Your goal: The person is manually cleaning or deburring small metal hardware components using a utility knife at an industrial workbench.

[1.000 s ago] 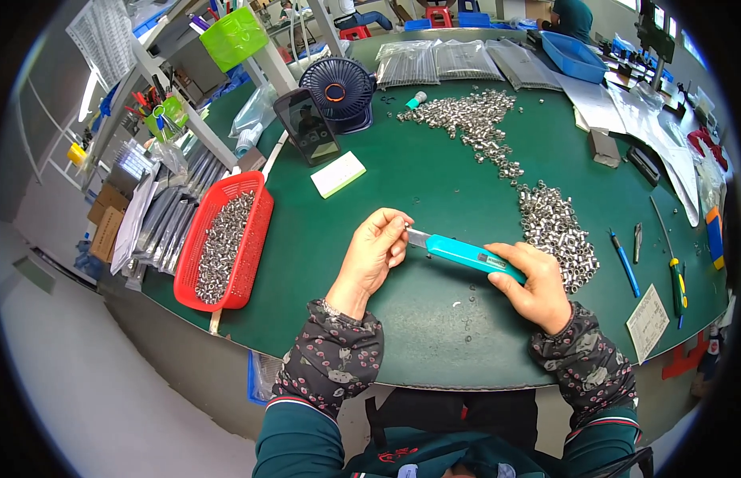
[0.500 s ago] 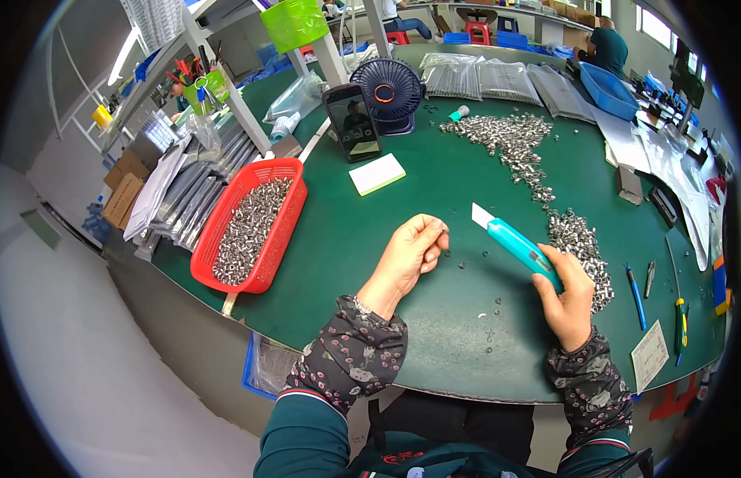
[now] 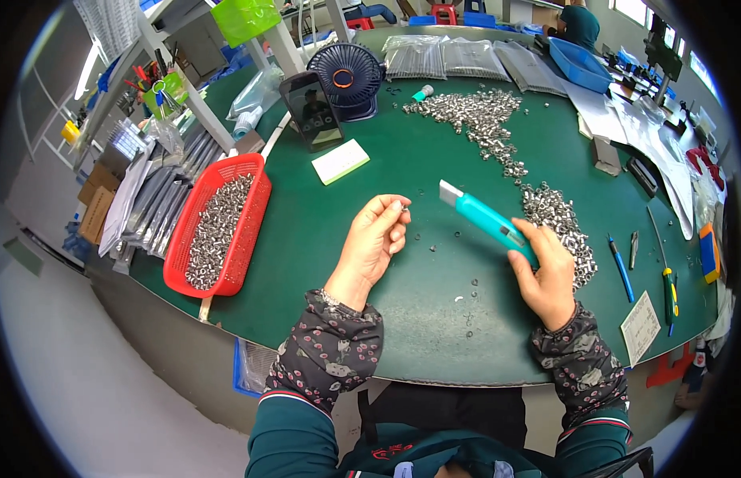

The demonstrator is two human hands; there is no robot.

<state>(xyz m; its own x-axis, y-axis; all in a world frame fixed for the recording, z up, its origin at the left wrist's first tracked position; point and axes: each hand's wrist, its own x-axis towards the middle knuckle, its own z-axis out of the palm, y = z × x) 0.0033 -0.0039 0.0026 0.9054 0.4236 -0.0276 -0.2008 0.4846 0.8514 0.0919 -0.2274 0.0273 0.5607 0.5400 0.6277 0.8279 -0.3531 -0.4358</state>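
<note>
My left hand (image 3: 370,243) is closed in a pinch above the green tabletop (image 3: 418,334). A tiny shiny metal piece shows at its thumb and fingertip, mostly covered by them. My right hand (image 3: 549,275) grips a teal utility knife (image 3: 491,218), its pale blade angled up and left toward the left hand, not touching it. Beside the right hand lies a heap of small metal sleeves (image 3: 555,219). Several tiny dark rings (image 3: 432,248) are scattered on the tabletop between the hands.
A red basket (image 3: 257,209) of metal parts stands at left. Behind are a phone (image 3: 310,111), a dark fan (image 3: 344,78), a notepad (image 3: 340,162) and another sleeve heap (image 3: 474,114). At right lie a blue pen (image 3: 621,268), a screwdriver (image 3: 669,293) and a paper slip (image 3: 640,327).
The whole view has shifted, so the table things appear farther left and higher. My left hand has turned a little, and a shiny bit now shows at its fingertips. The knife stays in my right hand.
</note>
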